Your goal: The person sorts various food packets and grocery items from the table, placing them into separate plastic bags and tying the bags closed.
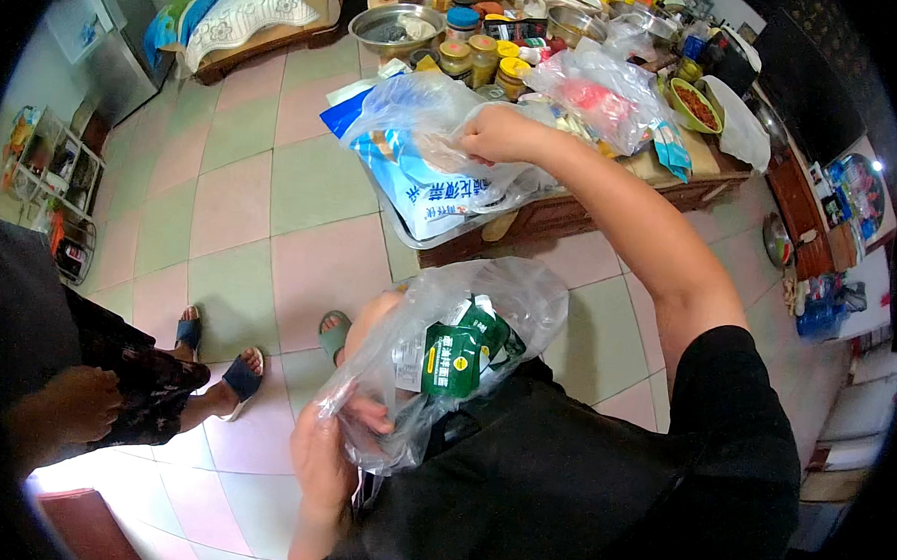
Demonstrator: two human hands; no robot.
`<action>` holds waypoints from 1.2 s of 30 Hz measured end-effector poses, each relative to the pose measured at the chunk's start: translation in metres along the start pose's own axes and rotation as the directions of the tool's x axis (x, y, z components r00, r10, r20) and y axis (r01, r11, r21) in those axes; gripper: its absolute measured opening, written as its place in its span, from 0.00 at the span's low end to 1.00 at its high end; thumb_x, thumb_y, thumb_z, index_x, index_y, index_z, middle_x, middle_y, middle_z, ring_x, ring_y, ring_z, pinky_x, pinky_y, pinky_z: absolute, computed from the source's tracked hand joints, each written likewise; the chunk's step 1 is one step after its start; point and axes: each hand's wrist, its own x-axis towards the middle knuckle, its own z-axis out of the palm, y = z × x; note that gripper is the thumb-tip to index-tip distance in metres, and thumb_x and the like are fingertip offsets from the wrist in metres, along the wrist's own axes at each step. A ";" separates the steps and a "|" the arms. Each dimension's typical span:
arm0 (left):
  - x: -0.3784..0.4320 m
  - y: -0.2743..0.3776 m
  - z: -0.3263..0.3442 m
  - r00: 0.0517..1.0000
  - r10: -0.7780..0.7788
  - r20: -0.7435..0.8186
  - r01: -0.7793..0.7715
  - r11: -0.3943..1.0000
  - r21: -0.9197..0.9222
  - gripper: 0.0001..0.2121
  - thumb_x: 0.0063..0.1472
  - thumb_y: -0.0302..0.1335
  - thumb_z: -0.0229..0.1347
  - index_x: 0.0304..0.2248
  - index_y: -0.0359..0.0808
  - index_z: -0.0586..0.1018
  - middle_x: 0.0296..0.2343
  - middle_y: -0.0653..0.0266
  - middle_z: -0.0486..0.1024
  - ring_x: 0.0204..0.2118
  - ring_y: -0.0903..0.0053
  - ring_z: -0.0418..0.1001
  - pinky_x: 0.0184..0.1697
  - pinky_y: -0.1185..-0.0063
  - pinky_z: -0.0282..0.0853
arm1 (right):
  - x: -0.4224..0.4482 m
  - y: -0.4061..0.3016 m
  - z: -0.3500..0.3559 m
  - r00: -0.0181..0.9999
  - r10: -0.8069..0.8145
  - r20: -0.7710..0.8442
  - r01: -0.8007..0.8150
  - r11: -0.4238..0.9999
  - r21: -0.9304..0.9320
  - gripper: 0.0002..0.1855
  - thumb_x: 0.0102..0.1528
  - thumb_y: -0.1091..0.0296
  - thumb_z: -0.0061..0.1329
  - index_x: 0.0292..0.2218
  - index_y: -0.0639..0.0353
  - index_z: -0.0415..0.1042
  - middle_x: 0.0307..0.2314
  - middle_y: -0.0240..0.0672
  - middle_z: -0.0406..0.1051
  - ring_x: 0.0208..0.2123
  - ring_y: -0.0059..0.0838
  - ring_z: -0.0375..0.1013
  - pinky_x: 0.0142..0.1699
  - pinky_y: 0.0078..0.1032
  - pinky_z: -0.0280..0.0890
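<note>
My left hand grips the edge of a clear plastic bag that lies over my lap. Inside that bag are several green sachets with printed writing. My right hand, reaching forward, is closed on a thin clear plastic bag at the table's near corner. Under this second bag lies a large blue and white printed packet, on a tray that juts past the table's edge. The fingertips of my right hand are partly hidden.
The wooden table holds several jars, a metal bowl, a plastic bag with something pink and a green bowl of reddish food. Another person in sandals stands at the left. A wire rack is beyond.
</note>
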 end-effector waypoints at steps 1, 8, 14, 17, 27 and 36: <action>0.001 0.000 0.000 1.000 0.002 0.005 -0.002 1.000 0.003 0.22 0.62 0.38 0.40 0.43 0.24 0.68 0.27 0.49 0.72 0.27 0.70 0.71 0.32 0.76 0.66 | 0.009 0.007 0.003 1.000 -0.002 0.006 0.002 1.000 -0.004 0.16 0.50 0.61 0.42 0.25 0.66 0.72 0.17 0.37 0.71 0.18 0.24 0.72 0.27 0.23 0.67; 0.002 0.004 -0.007 0.995 -0.099 -0.008 0.099 0.995 -0.005 0.21 0.62 0.38 0.40 0.42 0.25 0.68 0.27 0.49 0.72 0.27 0.70 0.71 0.31 0.78 0.65 | 0.030 0.043 -0.011 0.986 0.152 -0.072 -0.166 0.823 -0.543 0.11 0.46 0.69 0.43 0.31 0.62 0.75 0.29 0.43 0.73 0.32 0.35 0.74 0.37 0.30 0.68; 0.003 -0.002 -0.008 0.996 -0.085 0.025 0.087 0.995 -0.048 0.20 0.62 0.37 0.40 0.42 0.25 0.68 0.28 0.49 0.72 0.27 0.70 0.71 0.31 0.78 0.65 | 0.010 0.031 -0.007 0.958 0.280 -0.063 -0.252 0.716 -0.652 0.14 0.45 0.66 0.48 0.35 0.58 0.75 0.36 0.39 0.72 0.39 0.36 0.72 0.42 0.32 0.66; 0.004 0.002 -0.006 0.990 -0.141 0.025 0.143 0.987 -0.070 0.20 0.62 0.36 0.40 0.41 0.24 0.68 0.28 0.49 0.72 0.27 0.70 0.70 0.33 0.77 0.65 | 0.014 0.027 -0.002 0.955 0.297 -0.009 -0.220 0.685 -0.695 0.18 0.43 0.59 0.52 0.36 0.57 0.74 0.37 0.38 0.72 0.40 0.35 0.71 0.43 0.31 0.66; 0.007 -0.003 -0.007 0.993 -0.097 0.062 0.102 0.992 -0.074 0.20 0.62 0.35 0.40 0.41 0.22 0.67 0.28 0.51 0.72 0.27 0.72 0.70 0.35 0.77 0.65 | 0.013 0.033 0.001 0.913 0.408 0.000 -0.305 0.684 -0.662 0.22 0.46 0.53 0.47 0.42 0.53 0.72 0.40 0.36 0.70 0.43 0.34 0.69 0.46 0.30 0.64; 0.008 -0.003 -0.006 0.993 -0.111 0.037 0.113 0.991 -0.074 0.19 0.63 0.35 0.41 0.41 0.23 0.67 0.29 0.53 0.72 0.27 0.73 0.70 0.35 0.78 0.65 | 0.020 0.044 0.008 0.915 0.380 -0.135 -0.361 0.624 -0.693 0.17 0.48 0.61 0.45 0.40 0.53 0.73 0.40 0.35 0.71 0.42 0.32 0.70 0.43 0.29 0.65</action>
